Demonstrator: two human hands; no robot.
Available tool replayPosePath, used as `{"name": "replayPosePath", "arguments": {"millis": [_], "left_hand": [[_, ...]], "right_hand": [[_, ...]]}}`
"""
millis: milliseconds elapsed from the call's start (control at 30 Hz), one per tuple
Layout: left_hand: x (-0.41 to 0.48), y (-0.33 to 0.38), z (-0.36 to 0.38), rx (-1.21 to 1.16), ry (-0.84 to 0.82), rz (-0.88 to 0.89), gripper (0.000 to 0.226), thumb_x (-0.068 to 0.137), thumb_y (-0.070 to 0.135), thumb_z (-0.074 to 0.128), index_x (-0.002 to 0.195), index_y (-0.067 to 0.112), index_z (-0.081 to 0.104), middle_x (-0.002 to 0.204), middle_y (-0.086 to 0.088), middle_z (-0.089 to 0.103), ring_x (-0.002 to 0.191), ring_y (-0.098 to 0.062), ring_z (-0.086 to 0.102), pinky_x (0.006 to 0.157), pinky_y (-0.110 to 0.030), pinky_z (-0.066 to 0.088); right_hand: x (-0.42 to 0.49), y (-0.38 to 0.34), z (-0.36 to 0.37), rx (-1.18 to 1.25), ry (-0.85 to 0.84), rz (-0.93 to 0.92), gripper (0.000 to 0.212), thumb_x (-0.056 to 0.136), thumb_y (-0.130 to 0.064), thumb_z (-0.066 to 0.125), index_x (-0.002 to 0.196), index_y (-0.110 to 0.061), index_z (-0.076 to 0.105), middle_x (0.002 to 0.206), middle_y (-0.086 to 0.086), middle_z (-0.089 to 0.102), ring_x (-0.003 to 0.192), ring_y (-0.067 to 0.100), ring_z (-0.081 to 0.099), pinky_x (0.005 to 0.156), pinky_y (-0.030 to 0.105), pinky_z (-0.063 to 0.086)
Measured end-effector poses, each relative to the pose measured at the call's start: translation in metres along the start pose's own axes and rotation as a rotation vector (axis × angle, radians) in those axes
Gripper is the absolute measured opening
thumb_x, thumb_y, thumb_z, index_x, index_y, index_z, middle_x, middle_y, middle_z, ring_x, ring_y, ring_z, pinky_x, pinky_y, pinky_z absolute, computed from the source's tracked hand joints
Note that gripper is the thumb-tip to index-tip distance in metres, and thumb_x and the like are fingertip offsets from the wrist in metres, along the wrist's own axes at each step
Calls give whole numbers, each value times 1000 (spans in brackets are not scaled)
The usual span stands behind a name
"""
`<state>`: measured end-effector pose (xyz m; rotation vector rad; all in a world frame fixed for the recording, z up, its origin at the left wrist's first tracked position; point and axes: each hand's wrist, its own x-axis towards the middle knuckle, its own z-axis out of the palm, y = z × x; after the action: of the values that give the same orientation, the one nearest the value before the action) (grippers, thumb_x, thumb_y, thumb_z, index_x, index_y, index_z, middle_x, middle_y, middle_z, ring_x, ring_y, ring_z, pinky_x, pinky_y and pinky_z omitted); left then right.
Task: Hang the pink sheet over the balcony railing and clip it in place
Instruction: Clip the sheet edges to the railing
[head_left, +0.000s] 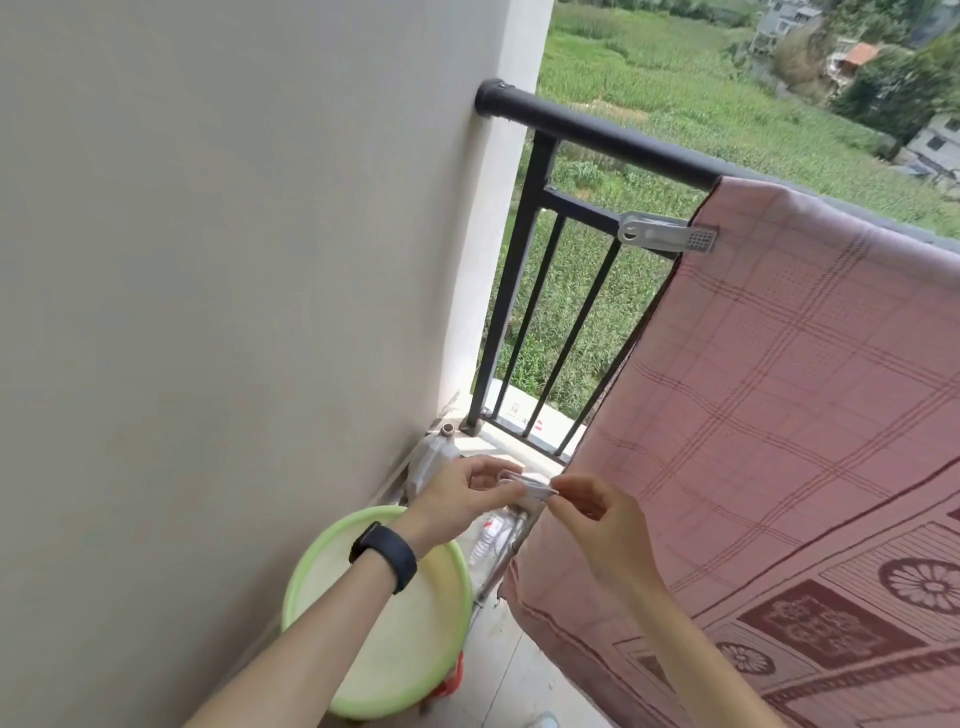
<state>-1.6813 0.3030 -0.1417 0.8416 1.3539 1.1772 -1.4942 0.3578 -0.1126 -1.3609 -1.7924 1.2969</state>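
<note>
Both hands (530, 501) raised together, fingertips pinching small clear clip (525, 486).

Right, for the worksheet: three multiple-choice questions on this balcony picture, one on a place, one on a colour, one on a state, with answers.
1. Where is the grey clip?
A) on the floor
B) on the left edge of the pink sheet, under the top rail
C) in the basin

2. What colour is the basin rim?
A) blue
B) red
C) light green

3. What are the hands doing?
A) both pinch one small clip
B) both hang idle
C) one grips the rail

Answers: B, it bites the sheet's edge below the rail; C, the rim is green; A, left hand and right hand meet on it.
</note>
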Motion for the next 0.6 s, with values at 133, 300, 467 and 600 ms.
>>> {"name": "replayPosePath", "arguments": {"millis": [133, 300, 467, 600], "left_hand": [[2, -42, 2, 206, -82, -39, 36, 76, 41, 81, 107, 24, 72, 102, 7, 74, 96, -12, 70, 89, -33, 57], [12, -84, 8, 94, -81, -75, 33, 79, 29, 82, 108, 22, 72, 102, 5, 75, 97, -9, 70, 89, -28, 55], [26, -116, 6, 91, -96, -124, 33, 76, 25, 85, 107, 27, 73, 102, 6, 75, 98, -7, 70, 86, -22, 54], [38, -135, 9, 187, -69, -124, 33, 72, 23, 86, 104, 24, 76, 93, 10, 76, 89, -2, 70, 81, -20, 55]], "right_hand": [[-7, 26, -3, -140, -58, 16, 13, 89, -15, 72, 95, -26, 74, 88, -16, 74, 84, 0, 68, 79, 17, 53], [-5, 52, -2, -285, -209, 144, 16, 90, -24, 72, 104, -30, 74, 91, -18, 75, 83, -4, 68, 75, 16, 51], [3, 65, 2, -387, -216, 149, 9, 90, -27, 71, 94, -35, 74, 84, -27, 72, 81, -7, 66, 71, 11, 47], [7, 81, 3, -511, -316, 121, 20, 91, -28, 68, 98, -48, 68, 94, -24, 72, 86, -3, 65, 80, 20, 50]]}}
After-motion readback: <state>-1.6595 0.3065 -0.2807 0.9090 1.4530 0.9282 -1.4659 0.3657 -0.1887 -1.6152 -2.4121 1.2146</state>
